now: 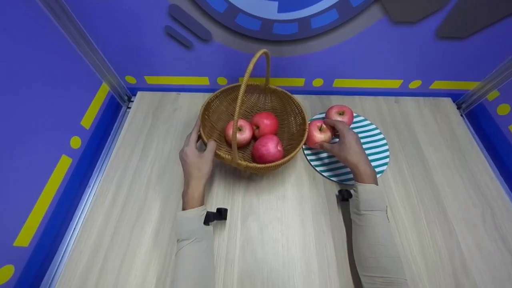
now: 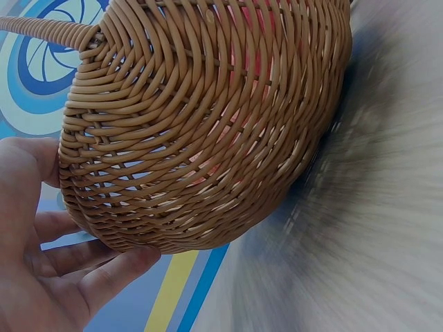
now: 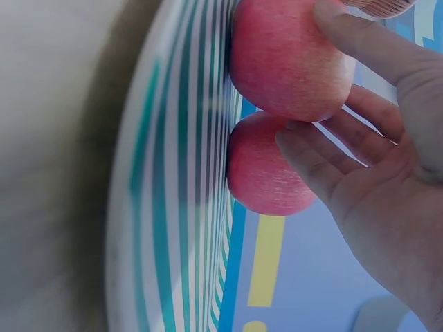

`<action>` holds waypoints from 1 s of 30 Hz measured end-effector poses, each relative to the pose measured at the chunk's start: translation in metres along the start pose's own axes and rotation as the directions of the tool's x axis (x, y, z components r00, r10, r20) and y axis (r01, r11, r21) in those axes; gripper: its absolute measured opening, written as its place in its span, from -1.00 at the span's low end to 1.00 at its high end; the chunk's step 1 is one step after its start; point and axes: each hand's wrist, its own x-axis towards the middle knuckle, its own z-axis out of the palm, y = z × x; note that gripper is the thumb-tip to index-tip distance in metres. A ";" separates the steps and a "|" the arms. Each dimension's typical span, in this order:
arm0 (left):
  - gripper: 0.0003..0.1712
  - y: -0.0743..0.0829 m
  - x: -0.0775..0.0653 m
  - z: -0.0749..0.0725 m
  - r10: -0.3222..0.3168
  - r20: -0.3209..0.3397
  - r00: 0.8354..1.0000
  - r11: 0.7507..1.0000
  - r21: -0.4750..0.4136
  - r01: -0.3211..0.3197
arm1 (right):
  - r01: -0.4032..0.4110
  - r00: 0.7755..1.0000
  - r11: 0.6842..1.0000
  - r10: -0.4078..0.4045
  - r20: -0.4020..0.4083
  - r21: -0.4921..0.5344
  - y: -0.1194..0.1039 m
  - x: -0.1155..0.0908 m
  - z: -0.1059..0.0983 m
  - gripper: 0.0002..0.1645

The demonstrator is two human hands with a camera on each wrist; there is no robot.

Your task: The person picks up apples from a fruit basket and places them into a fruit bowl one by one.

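In the head view, a brown wicker basket [image 1: 292, 106] with a tall arched handle holds three red apples: one at left [image 1: 239, 133], one behind [image 1: 265, 124] and one in front [image 1: 268, 149]. My left hand [image 1: 198, 160] grips the basket's left rim, thumb towards the front; the left wrist view shows the fingers against the weave [image 2: 180, 138]. On a round plate [image 1: 376, 148] with green and white stripes sit two more apples. My right hand [image 1: 346, 146] holds the nearer apple [image 1: 318, 134] between thumb and fingers. Behind it is the other apple [image 1: 340, 114], close to the fingertips.
Basket and plate stand side by side on a light wooden table [image 1: 272, 232], the basket's right rim next to the plate's left edge. A blue panel wall [image 1: 160, 60] with yellow marks rises behind, and side panels close off left and right.
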 end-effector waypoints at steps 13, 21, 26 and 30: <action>-0.23 -0.001 0.000 0.000 -0.006 0.009 1.000 1.000 -0.004 0.006 | 0.049 0.998 0.998 -0.047 -0.036 0.036 -0.015 -0.004 -0.010 -0.15; -0.25 -0.002 0.001 -0.001 -0.005 0.013 1.000 1.000 -0.012 0.005 | 0.064 0.994 0.998 -0.063 -0.093 0.008 -0.037 -0.011 -0.018 -0.16; -0.25 -0.002 0.001 0.000 -0.006 0.013 1.000 1.000 -0.018 0.007 | 0.084 0.992 0.996 -0.081 -0.094 0.029 -0.047 -0.015 -0.021 -0.17; -0.25 -0.002 0.001 0.000 0.000 0.005 1.000 1.000 -0.008 0.000 | 0.122 0.989 0.991 -0.117 -0.088 0.057 -0.055 -0.016 -0.017 -0.19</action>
